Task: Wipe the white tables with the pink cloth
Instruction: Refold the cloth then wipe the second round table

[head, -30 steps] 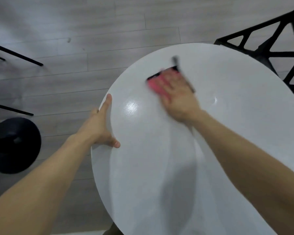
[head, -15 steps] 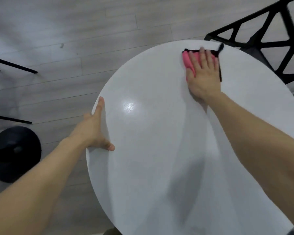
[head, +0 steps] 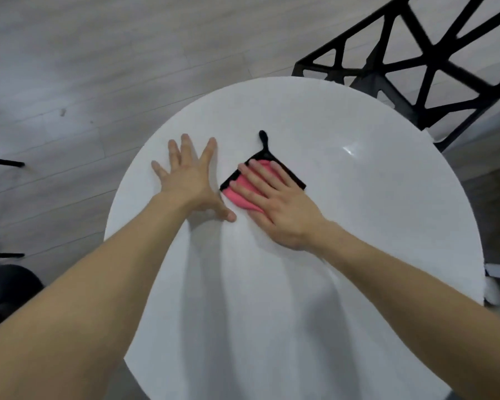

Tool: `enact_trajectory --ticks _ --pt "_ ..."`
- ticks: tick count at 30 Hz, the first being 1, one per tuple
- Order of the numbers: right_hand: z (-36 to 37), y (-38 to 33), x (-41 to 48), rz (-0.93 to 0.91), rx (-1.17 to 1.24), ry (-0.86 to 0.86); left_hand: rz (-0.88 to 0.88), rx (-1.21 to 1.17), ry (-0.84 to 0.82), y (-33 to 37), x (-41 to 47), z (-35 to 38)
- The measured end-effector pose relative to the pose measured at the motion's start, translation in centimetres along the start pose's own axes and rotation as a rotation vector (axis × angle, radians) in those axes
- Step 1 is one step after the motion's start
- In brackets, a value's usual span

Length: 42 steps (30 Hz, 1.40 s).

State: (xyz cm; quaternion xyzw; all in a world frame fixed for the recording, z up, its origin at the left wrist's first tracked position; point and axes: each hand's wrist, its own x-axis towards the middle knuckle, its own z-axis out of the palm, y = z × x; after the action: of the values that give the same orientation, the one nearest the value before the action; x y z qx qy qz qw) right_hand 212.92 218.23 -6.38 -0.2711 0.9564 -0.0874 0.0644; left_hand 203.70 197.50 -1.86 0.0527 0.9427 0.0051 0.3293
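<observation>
A round white table (head: 373, 197) fills the middle of the head view. The pink cloth (head: 237, 196), edged in black with a black hanging loop, lies flat on it near the centre. My right hand (head: 274, 206) presses flat on the cloth, fingers stretched over it and hiding most of it. My left hand (head: 191, 180) lies palm down on the bare tabletop just left of the cloth, fingers spread, thumb almost touching the cloth's near corner.
A black open-frame chair (head: 416, 62) stands against the table's far right edge. A round black table base (head: 3, 293) and thin black legs (head: 3, 162) sit on the grey wood floor at the left.
My right hand slid the cloth from the table's far edge back toward the centre. My left hand left the table's left rim and now lies flat on the top, fingers spread.
</observation>
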Motion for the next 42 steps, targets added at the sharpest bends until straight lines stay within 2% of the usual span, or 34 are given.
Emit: enact_trajectory --ticks 2,3,7,9,10,11,13,14,16,17,18,21,22,23,24,26,28,30,31,32,33,35,36,37,38,40,42 --pt "-0.5 2.3 -1.3 -0.061 -0.001 -0.029 -0.011 0.017 0.023 -0.1 0.0 0.4" --pt "-0.8 4.9 -1.3 0.02 -0.016 -0.001 -0.005 0.03 0.03 0.0 0.0 0.5" --pt "-2.3 15.6 -0.1 0.735 0.005 0.136 -0.021 0.049 0.041 0.4 -0.1 0.4" --pt "-1.8 14.0 1.4 0.847 0.026 0.196 -0.029 0.057 0.034 0.5 -0.1 0.3" --pt "-1.1 11.2 2.1 0.783 0.007 0.225 -0.033 0.059 0.029 0.5 0.0 0.3" --pt "-0.3 7.7 2.5 0.637 0.008 0.23 -0.035 0.06 0.024 0.3 0.0 0.3" --pt "1.2 1.0 2.1 0.252 0.04 0.18 -0.033 0.05 0.016 -0.1 0.1 0.3" --pt "1.6 -1.0 1.5 0.108 0.045 0.128 -0.028 0.044 0.018 -0.3 0.1 0.4" --pt "1.4 0.3 0.3 -0.022 0.04 0.1 -0.013 0.055 0.035 -0.4 -0.1 0.5" --pt "1.2 2.8 -0.1 0.025 0.03 0.142 -0.004 0.07 0.045 -0.3 -0.2 0.5" --pt "0.9 5.8 -0.6 0.159 0.021 0.189 0.002 0.086 0.052 0.0 -0.2 0.5" --pt "-0.9 14.2 -2.2 0.743 0.003 0.218 -0.01 0.094 0.053 0.8 0.0 0.0" --pt "-1.0 14.8 -2.1 0.834 0.017 0.23 -0.015 0.092 0.045 0.9 -0.1 0.0" --pt "-1.0 13.5 -1.6 0.851 0.015 0.263 -0.019 0.091 0.037 1.0 -0.1 0.1" --pt "-0.5 11.0 -0.9 0.781 -0.007 0.307 -0.022 0.091 0.03 0.9 -0.2 0.2" --pt "0.9 3.8 -0.5 0.455 0.041 0.317 -0.021 0.083 0.014 0.4 -0.2 0.3" --pt "1.7 -1.8 -1.5 0.129 0.09 0.176 -0.016 0.073 0.005 0.2 -0.1 0.4" --pt "1.6 -0.7 -2.3 0.0 0.07 0.145 -0.013 0.086 0.012 0.5 -0.1 0.4" --pt "1.7 1.9 -2.4 0.049 0.052 0.201 -0.007 0.104 0.02 0.7 0.0 0.5" --pt "1.7 5.0 -2.5 0.184 0.035 0.263 -0.002 0.122 0.028 0.9 0.0 0.4" --pt "1.3 8.3 -2.9 0.379 0.005 0.31 -0.001 0.136 0.036 1.1 0.1 0.4" --pt "-0.3 12.9 -3.7 0.759 -0.005 0.277 0.001 0.147 0.04 1.0 0.2 0.3" --pt "-0.6 13.2 -3.5 0.861 0.021 0.266 0.009 0.143 0.047 0.8 0.2 0.3" --pt "-0.7 11.8 -2.8 0.887 0.024 0.277 0.02 0.14 0.058 0.3 0.2 0.4" --pt "-0.6 9.2 -1.9 0.836 0.008 0.285 0.035 0.142 0.071 -0.2 0.2 0.5" --pt "0.6 2.8 -0.6 0.543 0.018 0.273 0.064 0.146 0.102 -1.1 0.0 0.5" --pt "1.7 -2.2 -0.7 0.276 0.034 0.165 0.095 0.148 0.167 -1.6 -0.6 0.8"
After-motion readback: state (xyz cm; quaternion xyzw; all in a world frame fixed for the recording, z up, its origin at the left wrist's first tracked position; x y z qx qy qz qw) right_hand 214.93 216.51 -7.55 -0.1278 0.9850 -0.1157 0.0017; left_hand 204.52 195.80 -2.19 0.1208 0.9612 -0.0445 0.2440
